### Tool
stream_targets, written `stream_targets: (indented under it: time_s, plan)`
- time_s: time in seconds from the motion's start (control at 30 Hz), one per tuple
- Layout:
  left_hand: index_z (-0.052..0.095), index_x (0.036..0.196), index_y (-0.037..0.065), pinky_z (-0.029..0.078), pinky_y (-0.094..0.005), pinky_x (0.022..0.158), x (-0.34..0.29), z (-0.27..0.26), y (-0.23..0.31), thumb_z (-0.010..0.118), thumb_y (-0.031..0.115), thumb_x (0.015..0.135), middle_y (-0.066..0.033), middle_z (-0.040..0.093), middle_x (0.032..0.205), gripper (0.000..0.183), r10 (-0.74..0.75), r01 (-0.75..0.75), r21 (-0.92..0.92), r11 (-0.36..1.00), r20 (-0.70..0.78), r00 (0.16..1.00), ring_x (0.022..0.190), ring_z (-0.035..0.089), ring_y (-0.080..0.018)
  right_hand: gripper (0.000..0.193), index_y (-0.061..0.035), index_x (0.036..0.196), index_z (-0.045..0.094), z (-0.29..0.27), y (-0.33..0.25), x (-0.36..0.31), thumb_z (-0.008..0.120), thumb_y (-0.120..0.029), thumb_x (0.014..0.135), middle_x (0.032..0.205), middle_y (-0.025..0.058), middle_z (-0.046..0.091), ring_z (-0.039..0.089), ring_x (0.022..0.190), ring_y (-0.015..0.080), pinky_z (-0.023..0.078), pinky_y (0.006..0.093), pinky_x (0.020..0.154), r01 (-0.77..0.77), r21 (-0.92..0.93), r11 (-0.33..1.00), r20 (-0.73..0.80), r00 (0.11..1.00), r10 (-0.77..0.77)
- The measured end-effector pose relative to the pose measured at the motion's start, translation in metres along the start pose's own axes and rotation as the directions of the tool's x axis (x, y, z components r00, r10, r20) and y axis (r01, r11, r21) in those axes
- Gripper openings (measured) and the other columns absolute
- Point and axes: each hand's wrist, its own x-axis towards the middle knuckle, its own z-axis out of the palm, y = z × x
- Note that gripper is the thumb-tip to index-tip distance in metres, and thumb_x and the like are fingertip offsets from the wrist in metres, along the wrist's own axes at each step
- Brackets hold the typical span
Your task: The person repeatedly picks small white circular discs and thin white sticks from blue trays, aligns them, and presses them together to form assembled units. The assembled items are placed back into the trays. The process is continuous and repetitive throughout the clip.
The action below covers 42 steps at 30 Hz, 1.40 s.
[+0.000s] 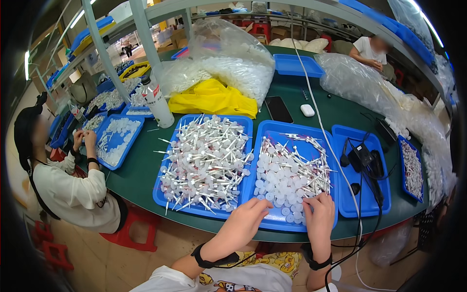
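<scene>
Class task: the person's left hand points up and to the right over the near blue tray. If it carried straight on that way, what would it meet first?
Probably the white plastic caps piled in the middle blue tray, just beyond the left hand; height above them is unclear.

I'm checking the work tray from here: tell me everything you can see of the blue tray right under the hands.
The blue tray is shallow, rectangular, plastic-looking, flat on the green table at its near edge. It holds loose white round caps with thin stems, piled mostly centre and right; bare floor shows at its far end. The left hand and right hand rest among the near pieces. A fuller blue tray sits against its left side.
</scene>
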Motion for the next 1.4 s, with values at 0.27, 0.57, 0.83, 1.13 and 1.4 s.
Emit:
stream_targets:
  time_s: [0.27,0.57,0.83,1.13,1.4]
  plan:
    - [0.066,0.104,0.003,0.049,-0.0276,0.070,-0.008,-0.002,-0.001,0.070,0.006,0.086,-0.0084,0.064,0.096,0.018,-0.008,0.006,-0.207,0.978,-0.009,1.000,0.079,0.061,-0.0158,0.012,0.0000,0.095,0.064,-0.005,-0.004,-0.004,0.067,-0.005,0.085,0.082,0.0115,0.057,0.057,0.082,0.0298,0.044,0.0381,0.073,-0.178,0.127,0.976,-0.136,0.971,0.195]
    - [0.057,0.118,-0.002,0.049,-0.0259,0.087,-0.009,-0.002,-0.001,0.062,0.001,0.094,-0.0140,0.064,0.122,0.025,-0.115,0.141,-0.665,0.733,0.083,0.990,0.097,0.059,-0.0100,0.014,0.0046,0.105,0.063,-0.022,-0.021,-0.011,0.063,0.001,0.091,0.095,0.0119,0.070,0.066,0.088,0.0155,0.045,0.0261,0.074,-0.311,0.791,0.526,0.014,0.869,0.494]
    - [0.052,0.125,0.000,0.048,-0.0294,0.095,-0.008,-0.008,0.004,0.058,0.004,0.097,-0.0138,0.056,0.133,0.028,-0.138,0.221,-0.886,0.408,0.180,0.974,0.114,0.058,-0.0151,0.020,0.0047,0.110,0.057,-0.027,-0.044,-0.019,0.059,0.006,0.091,0.104,0.0200,0.069,0.068,0.092,0.0244,0.051,0.0336,0.086,-0.274,0.956,0.108,0.213,0.896,0.389]
    - [0.052,0.126,0.000,0.047,-0.0313,0.093,-0.015,-0.005,0.007,0.058,0.012,0.099,-0.0094,0.057,0.121,0.030,-0.095,0.256,-0.957,0.135,0.245,0.965,0.101,0.059,-0.0160,0.025,0.0011,0.107,0.048,-0.028,-0.063,-0.023,0.062,0.008,0.088,0.104,0.0257,0.069,0.070,0.090,0.0296,0.055,0.0413,0.085,-0.101,0.995,-0.015,0.101,0.944,0.314]
    - [0.050,0.129,-0.001,0.048,-0.0304,0.092,-0.020,-0.001,0.013,0.057,0.011,0.099,-0.0108,0.058,0.122,0.033,-0.019,0.300,-0.951,0.078,0.299,0.954,0.103,0.060,-0.0153,0.025,0.0010,0.104,0.045,-0.027,-0.079,-0.022,0.062,0.010,0.088,0.103,0.0318,0.067,0.070,0.092,0.0321,0.059,0.0398,0.080,0.018,0.998,0.053,-0.027,0.982,0.188]
